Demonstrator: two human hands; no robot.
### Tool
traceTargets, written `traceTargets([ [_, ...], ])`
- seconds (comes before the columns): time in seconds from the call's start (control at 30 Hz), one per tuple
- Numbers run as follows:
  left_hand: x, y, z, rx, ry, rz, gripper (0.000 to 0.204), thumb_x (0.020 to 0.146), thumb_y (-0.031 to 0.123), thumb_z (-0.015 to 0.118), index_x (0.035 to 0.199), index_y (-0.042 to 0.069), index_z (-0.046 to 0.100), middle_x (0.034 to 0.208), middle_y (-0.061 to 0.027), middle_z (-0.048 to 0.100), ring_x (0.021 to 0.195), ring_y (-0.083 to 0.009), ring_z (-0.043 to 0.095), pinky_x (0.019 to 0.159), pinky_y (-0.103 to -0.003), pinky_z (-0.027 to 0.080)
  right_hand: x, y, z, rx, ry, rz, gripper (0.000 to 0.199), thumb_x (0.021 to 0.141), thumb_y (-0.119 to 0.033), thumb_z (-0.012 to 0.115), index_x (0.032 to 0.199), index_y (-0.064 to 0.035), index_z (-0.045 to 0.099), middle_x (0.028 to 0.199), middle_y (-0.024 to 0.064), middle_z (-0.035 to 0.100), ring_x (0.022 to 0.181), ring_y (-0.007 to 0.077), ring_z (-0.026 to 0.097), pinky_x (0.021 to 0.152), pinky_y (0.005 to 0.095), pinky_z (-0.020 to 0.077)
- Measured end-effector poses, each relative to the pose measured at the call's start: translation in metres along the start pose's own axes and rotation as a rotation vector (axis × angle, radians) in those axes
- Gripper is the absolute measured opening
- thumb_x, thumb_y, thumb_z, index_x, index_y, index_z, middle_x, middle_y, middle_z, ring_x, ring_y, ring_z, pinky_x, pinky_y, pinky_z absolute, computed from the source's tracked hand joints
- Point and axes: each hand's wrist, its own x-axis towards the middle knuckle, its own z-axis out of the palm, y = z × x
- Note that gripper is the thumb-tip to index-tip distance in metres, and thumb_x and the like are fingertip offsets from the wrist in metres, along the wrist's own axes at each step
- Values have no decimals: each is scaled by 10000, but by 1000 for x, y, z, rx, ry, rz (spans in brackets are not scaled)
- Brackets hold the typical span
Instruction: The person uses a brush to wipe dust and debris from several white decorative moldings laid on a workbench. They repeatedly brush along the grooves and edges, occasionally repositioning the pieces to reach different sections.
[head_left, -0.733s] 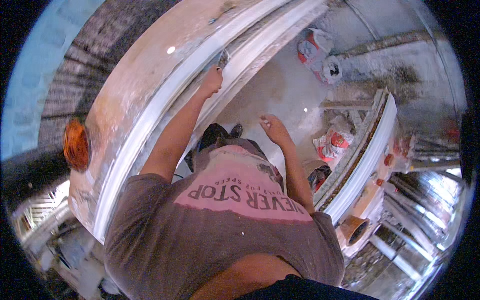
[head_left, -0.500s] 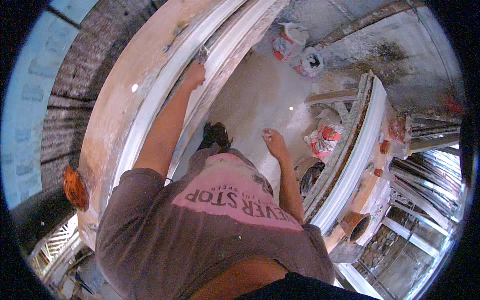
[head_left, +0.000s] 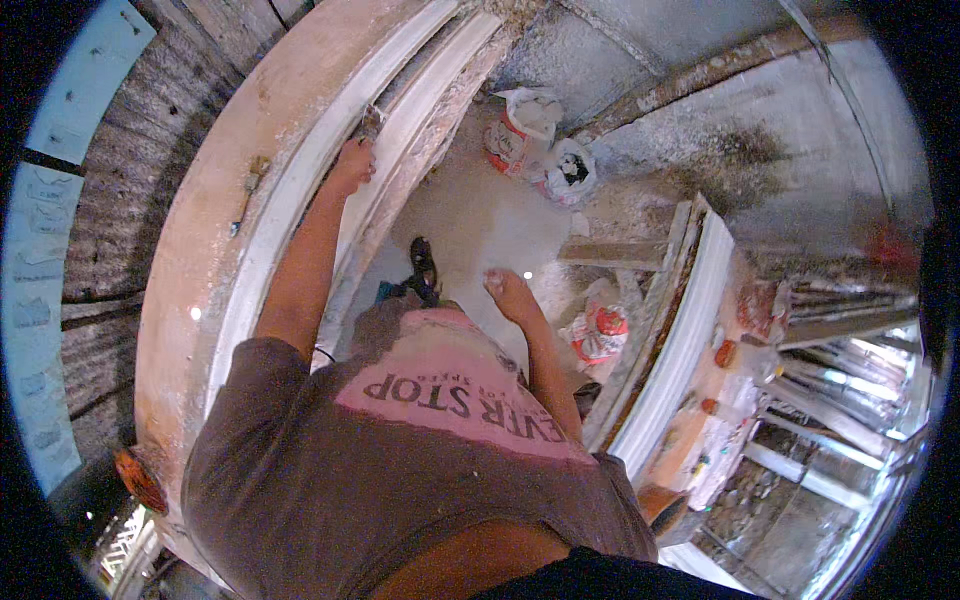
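My left hand (head_left: 352, 166) reaches over a long table on the left, its fingers closed round a small greyish tool (head_left: 371, 122) whose kind is too blurred to tell. The tool is at the groove between two long white moulding strips (head_left: 285, 195) (head_left: 405, 125) lying along the tabletop. My right hand (head_left: 510, 292) hangs above the floor in front of my body, fingers curled in. Whether anything sits inside them cannot be made out.
White-and-red sacks (head_left: 522, 128) stand by the far wall, with another sack (head_left: 600, 333) below the right bench. A white moulding (head_left: 672, 355) runs along that bench. An orange-brown round object (head_left: 140, 480) sits at the left table's near edge. My sandalled foot (head_left: 423, 268) shows between.
The whole view has shifted, so the sacks and right bench appear further left and lower. My left hand stays over the moulding groove with the tool; my right hand remains curled.
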Motion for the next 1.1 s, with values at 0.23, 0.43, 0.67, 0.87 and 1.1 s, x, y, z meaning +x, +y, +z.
traceTargets([
  [0.23,4,33,117,-150,-83,216,288,963,329,500,1001,57,587,800,-53,548,634,-173,539,504,-348,459,156,-48,-107,773,-107,110,417,977,-359,541,1324,-130,508,1073,87,644,916,236,652,779,394,530],
  [0.43,-45,44,168,-79,35,340,282,959,259,573,1113,24,593,917,-94,611,919,-217,615,791,-356,514,255,-92,-93,1165,-232,191,322,967,-297,550,1251,-164,478,1060,42,626,778,213,642,623,361,540],
  [0.67,-63,-21,144,-646,375,-114,316,922,296,579,1135,64,567,987,-58,612,897,-168,569,812,-334,485,319,-100,-94,-122,-513,-728,469,896,-321,626,1317,-123,565,940,177,674,845,311,648,771,408,508],
  [0.87,-103,-48,188,-1199,656,-103,357,974,307,506,1244,76,540,1123,-92,610,962,-242,591,894,-376,493,423,-101,-126,-527,-631,-1237,421,871,-279,652,1270,-156,602,1184,152,617,1084,352,600,916,434,496],
  [1.1,-128,-72,230,-1514,907,26,317,992,290,470,1213,83,563,1120,-86,636,1001,-241,608,894,-387,500,418,-215,-115,-869,-1002,-1549,348,892,-256,610,1226,-159,621,1011,131,618,968,337,625,833,447,511],
])
